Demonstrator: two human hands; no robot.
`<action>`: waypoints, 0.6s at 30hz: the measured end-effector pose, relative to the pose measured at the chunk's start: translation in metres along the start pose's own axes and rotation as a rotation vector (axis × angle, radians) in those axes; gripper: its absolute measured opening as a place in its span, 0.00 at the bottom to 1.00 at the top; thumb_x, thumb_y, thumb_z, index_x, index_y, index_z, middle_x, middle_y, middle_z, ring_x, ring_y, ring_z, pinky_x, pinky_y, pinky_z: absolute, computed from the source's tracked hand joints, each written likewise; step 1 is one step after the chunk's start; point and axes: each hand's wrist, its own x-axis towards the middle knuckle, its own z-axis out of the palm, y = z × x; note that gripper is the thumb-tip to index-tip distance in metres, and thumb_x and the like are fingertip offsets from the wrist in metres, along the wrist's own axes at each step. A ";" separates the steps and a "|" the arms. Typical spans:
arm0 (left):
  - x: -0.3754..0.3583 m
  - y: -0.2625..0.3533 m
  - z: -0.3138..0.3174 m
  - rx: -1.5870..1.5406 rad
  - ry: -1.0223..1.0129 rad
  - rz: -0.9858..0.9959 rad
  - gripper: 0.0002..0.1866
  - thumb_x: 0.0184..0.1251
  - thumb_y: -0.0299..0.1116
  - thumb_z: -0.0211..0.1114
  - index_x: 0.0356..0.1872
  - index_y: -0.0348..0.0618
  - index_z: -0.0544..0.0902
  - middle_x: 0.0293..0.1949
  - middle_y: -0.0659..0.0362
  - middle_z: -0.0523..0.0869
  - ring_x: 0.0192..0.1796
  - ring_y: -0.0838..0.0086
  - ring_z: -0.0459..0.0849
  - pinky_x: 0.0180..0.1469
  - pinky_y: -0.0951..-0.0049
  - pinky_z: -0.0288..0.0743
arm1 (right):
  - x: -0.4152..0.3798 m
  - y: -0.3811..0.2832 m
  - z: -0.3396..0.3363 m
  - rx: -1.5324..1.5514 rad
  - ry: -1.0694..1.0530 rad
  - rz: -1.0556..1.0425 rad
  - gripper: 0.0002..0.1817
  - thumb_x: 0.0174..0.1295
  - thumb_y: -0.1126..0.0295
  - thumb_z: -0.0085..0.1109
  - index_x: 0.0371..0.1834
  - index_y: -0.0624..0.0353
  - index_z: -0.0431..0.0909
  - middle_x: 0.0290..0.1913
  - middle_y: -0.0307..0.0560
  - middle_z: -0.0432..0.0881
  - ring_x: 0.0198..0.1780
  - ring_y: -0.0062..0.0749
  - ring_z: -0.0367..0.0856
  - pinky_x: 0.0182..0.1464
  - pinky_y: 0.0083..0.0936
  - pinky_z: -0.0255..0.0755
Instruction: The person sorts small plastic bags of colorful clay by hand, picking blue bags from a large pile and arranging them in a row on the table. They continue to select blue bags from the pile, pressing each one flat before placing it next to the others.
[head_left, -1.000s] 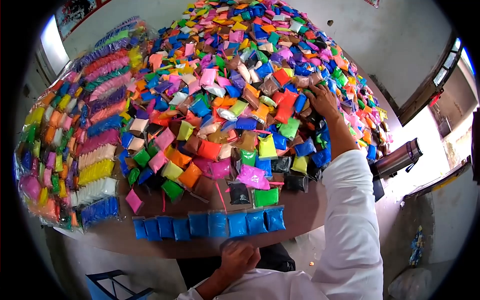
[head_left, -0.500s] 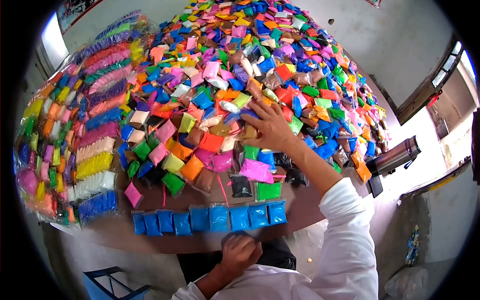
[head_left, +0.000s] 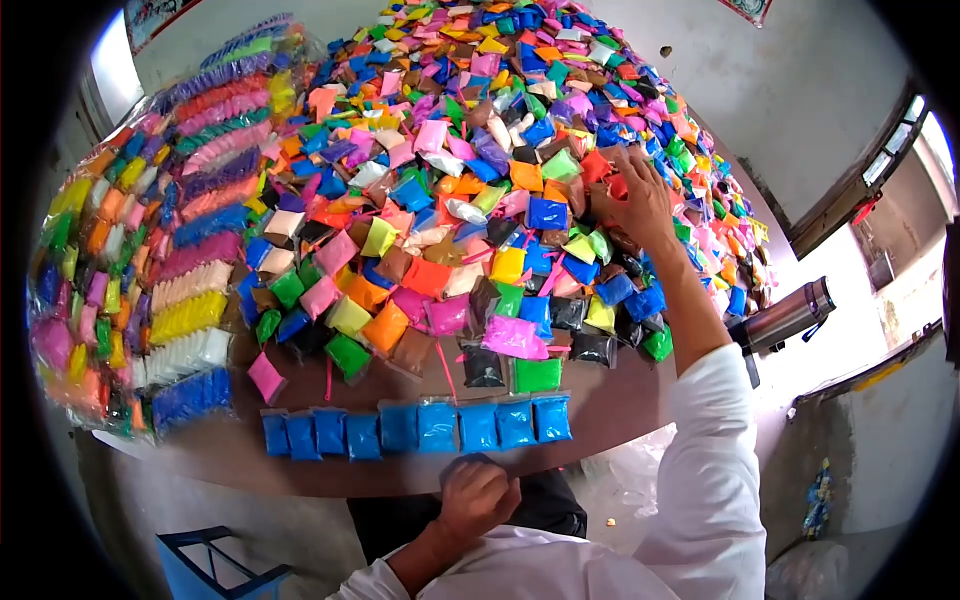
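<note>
My right hand (head_left: 640,205) reaches into the right part of a large pile of small coloured packets (head_left: 430,275), its fingers spread over red and brown ones, holding nothing that shows. At the table's near edge rests my left hand (head_left: 478,497), its fingers curled closed; whether anything is inside is hidden. Just beyond it a row of several blue packets (head_left: 437,427) lies side by side on the brown table (head_left: 620,400). A green packet (head_left: 538,375) and a pink packet (head_left: 512,338) lie between that row and the pile.
Bundles of packets sorted by colour (head_left: 190,320) lie under clear plastic at the left. A steel flask (head_left: 790,312) stands at the table's right side. A blue metal frame (head_left: 215,570) is on the floor at lower left, and a plastic bag (head_left: 810,570) at lower right.
My right hand has moved right across the pile, from the middle packets to the red and brown ones. Packets in the middle now show uncovered. My left hand has barely moved.
</note>
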 end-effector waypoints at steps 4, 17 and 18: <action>0.001 0.001 0.002 0.002 0.021 0.003 0.10 0.47 0.25 0.72 0.18 0.44 0.77 0.26 0.60 0.80 0.28 0.65 0.80 0.34 0.65 0.72 | -0.026 -0.063 0.003 0.413 -0.222 0.002 0.12 0.56 0.66 0.65 0.43 0.56 0.85 0.40 0.50 0.86 0.47 0.50 0.83 0.52 0.41 0.77; 0.003 0.002 -0.004 0.014 -0.039 -0.019 0.10 0.47 0.25 0.72 0.18 0.45 0.77 0.26 0.60 0.80 0.29 0.66 0.80 0.34 0.65 0.73 | -0.001 0.027 0.048 0.112 -0.238 -0.178 0.24 0.45 0.73 0.72 0.51 0.52 0.85 0.65 0.51 0.76 0.67 0.50 0.72 0.70 0.39 0.65; 0.002 0.003 -0.004 0.009 -0.050 -0.025 0.10 0.47 0.25 0.72 0.18 0.45 0.77 0.27 0.60 0.80 0.29 0.66 0.81 0.35 0.66 0.73 | 0.000 0.032 0.051 0.108 -0.238 -0.180 0.24 0.45 0.73 0.72 0.51 0.52 0.85 0.65 0.51 0.76 0.67 0.50 0.72 0.70 0.39 0.65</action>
